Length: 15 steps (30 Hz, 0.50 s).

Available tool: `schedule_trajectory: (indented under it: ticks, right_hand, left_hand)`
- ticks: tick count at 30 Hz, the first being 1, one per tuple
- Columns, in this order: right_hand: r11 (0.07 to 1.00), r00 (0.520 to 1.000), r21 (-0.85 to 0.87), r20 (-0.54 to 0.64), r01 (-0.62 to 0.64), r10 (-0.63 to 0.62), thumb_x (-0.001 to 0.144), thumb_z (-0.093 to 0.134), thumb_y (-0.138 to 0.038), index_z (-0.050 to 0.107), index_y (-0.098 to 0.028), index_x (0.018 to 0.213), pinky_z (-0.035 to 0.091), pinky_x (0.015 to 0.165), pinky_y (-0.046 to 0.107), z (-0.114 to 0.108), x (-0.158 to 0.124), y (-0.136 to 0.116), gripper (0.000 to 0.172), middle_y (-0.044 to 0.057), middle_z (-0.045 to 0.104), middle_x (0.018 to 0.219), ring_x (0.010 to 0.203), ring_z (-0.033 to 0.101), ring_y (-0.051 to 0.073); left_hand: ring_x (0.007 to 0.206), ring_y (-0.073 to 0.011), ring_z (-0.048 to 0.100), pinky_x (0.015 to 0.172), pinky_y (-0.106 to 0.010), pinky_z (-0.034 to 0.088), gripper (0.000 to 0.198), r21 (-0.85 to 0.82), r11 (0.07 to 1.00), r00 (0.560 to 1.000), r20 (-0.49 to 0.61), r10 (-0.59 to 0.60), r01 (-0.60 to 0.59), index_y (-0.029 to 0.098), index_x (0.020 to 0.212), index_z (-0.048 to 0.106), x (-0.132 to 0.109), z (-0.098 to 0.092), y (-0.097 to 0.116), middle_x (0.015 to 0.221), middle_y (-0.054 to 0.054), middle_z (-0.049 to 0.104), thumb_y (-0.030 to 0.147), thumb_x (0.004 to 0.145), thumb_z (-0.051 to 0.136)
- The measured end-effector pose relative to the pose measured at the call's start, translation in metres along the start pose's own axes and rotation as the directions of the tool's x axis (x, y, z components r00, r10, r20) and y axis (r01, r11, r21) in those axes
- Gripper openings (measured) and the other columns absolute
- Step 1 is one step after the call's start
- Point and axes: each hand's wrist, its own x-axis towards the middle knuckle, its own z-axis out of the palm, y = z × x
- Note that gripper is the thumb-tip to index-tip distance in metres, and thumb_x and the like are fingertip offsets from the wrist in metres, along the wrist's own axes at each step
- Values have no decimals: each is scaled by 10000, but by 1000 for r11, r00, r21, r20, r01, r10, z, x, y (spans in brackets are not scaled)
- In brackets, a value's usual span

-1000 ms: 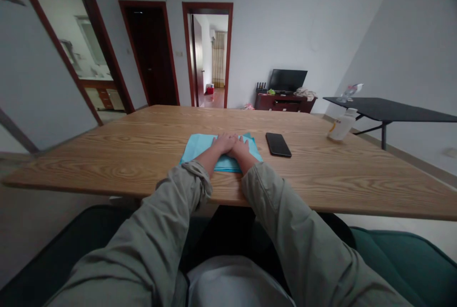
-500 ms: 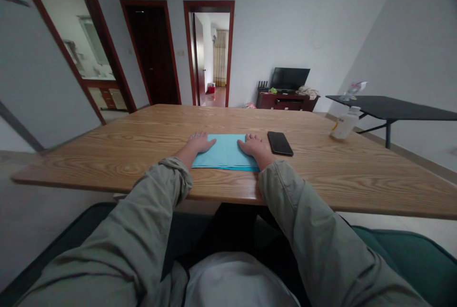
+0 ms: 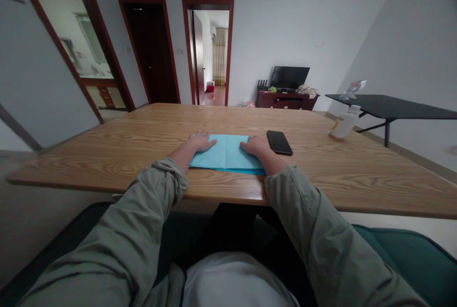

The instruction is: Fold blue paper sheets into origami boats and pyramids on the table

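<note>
A folded light-blue sheet (image 3: 225,152), paper or thin cloth, lies on the wooden table in front of me. A faint crease runs down its middle, and a darker blue layer peeks out along its front right edge. My left hand (image 3: 201,142) rests on the left side with fingers spread past the edge and the thumb on top. At the right side, my right hand (image 3: 257,146) has its thumb on the sheet and its fingers bent in around the edge. The fingertips of that hand are hidden.
A black phone (image 3: 280,143) lies just right of my right hand. Farther right, a translucent white bottle (image 3: 344,123) stands on the wooden table (image 3: 124,154). Beyond it is a black folding table (image 3: 392,106). A TV (image 3: 290,77) sits on a cabinet by the back wall.
My right hand has gone from flat with extended fingers to curled at the sheet's right edge. The front right of the sheet has spread slightly, showing more of the darker layer.
</note>
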Motion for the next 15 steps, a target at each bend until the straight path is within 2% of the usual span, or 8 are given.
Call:
schedule_trajectory:
  ticks: [3,8,15]
  right_hand:
    - [1000,999,-15,-33,-9,9,836,426,-515,572,-51,1273,389,981,446,-3,-4,-3,654,246,523,1312,1192,512,357]
    - [998,998,-48,-52,-40,38,835,431,-534,593,-69,1250,381,980,477,-7,-12,-7,644,242,514,1317,1190,500,377]
    - [997,993,-24,-97,-77,74,825,464,-528,541,-85,1286,362,972,531,-7,-10,0,644,238,505,1318,1191,488,386]
  left_hand:
    - [1443,-365,99,1123,-601,112,883,12,1000,1000,-5,8,-8,158,1518,188,-1,-1,0,1583,-114,125,723,838,196]
    - [1445,-353,105,1127,-593,122,869,52,999,1000,6,12,-12,175,1518,185,-4,-3,2,1585,-99,124,721,843,163]
    - [1446,-338,119,1132,-570,137,832,67,997,999,26,39,-40,204,1515,193,-11,-10,6,1586,-85,130,709,853,183]
